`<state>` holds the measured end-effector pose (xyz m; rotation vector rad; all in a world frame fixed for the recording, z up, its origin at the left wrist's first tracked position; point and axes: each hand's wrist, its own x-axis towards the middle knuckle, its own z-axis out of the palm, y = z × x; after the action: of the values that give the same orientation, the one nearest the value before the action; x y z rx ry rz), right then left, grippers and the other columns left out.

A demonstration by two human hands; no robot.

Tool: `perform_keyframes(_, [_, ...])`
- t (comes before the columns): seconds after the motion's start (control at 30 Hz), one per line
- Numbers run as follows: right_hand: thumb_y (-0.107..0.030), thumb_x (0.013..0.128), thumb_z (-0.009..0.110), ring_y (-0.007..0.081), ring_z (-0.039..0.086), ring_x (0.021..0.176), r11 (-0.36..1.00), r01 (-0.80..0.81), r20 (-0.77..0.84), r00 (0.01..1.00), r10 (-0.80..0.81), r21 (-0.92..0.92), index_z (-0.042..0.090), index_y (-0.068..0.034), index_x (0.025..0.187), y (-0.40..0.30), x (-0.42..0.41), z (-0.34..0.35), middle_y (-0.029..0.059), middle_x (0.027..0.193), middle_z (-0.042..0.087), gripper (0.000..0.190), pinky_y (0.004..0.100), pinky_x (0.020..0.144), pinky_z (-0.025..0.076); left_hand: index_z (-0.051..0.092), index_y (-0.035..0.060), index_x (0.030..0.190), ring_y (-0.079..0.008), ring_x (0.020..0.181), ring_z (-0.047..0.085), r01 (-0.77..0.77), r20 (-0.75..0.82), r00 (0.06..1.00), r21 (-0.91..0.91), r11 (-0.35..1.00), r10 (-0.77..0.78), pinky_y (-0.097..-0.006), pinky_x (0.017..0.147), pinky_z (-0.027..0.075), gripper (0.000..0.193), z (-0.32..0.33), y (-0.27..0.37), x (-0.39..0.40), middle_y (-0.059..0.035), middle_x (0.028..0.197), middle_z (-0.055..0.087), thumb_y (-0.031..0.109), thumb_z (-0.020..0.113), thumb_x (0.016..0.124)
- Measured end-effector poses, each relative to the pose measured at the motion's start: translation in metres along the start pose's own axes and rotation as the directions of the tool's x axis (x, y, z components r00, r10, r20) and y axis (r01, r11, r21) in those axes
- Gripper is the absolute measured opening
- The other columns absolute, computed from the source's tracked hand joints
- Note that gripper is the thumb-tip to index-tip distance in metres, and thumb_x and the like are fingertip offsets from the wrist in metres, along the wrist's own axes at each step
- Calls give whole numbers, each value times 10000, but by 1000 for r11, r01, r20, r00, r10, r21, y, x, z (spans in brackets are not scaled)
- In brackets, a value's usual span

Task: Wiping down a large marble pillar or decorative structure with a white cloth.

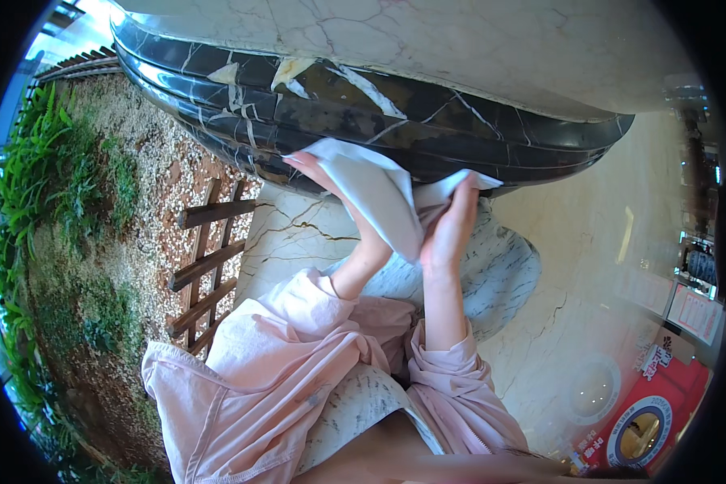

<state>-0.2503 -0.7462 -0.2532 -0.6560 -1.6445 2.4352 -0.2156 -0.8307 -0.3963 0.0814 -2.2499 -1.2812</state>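
I hold a white cloth [372, 190] between my two hands, in front of the dark, white-veined stone edge [363, 115] of a counter. My left hand [320, 172] is at the cloth's left end, its fingers partly covered by the folds. At the right end, my right hand [454, 221] grips the cloth with the thumb side up. The cloth hangs in a fold between the hands. Whether it touches the stone edge cannot be told. Both forearms come out of pushed-up pale pink sleeves.
The pale marble counter top [460, 42] lies beyond the dark edge. To the left are a low wooden fence [212, 266], gravel and green ferns [30, 157]. Glossy marble floor [532, 339] spreads at the right, with a red printed display [671, 393] bearing writing.
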Motion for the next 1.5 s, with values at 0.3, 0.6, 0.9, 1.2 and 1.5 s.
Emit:
perform_keyframes(0.3, [-444,1003,476,194,425,1271,997,71,-6,997,-71,12,418,-32,1326,-21,23,-30,103,1356,455,527,367,1090,304,507,4,1197,-222,1007,542,505,-36,785,-541,673,-619,-362,875,454,335,-34,11,33,-107,1120,544,121,618,904])
perform_keyframes(0.6, [-499,1001,439,207,464,1260,989,-139,119,984,132,48,397,-7,1385,-5,-10,-13,109,1368,464,626,374,1070,370,440,-21,1265,-229,1053,511,-1,-354,930,275,962,102,-379,933,421,444,-139,-110,98,-129,1141,517,143,636,902])
perform_keyframes(0.9, [-316,1002,519,229,597,1123,955,-283,431,853,294,-91,536,24,1251,7,-25,7,154,1223,599,422,347,965,465,397,-46,1273,-300,1092,462,40,-398,917,137,990,19,-433,972,368,511,-222,-166,186,-184,1150,482,172,644,881])
perform_keyframes(1.2, [-205,969,564,194,632,1070,921,-306,517,762,390,-243,594,-18,1220,25,-33,11,122,1182,657,314,304,912,484,-9,-4,1515,-303,1459,124,221,-416,892,59,973,-178,-380,1187,121,874,-134,-77,131,-228,1574,63,134,574,878])
perform_keyframes(1.5, [-404,1014,419,289,624,1101,745,-631,633,490,599,-217,357,17,1417,89,-50,-38,249,1282,561,586,418,954,495,110,-141,1464,-565,1413,-45,-18,-137,989,194,981,46,-583,1150,66,839,-54,97,76,-376,1532,-4,100,532,780])
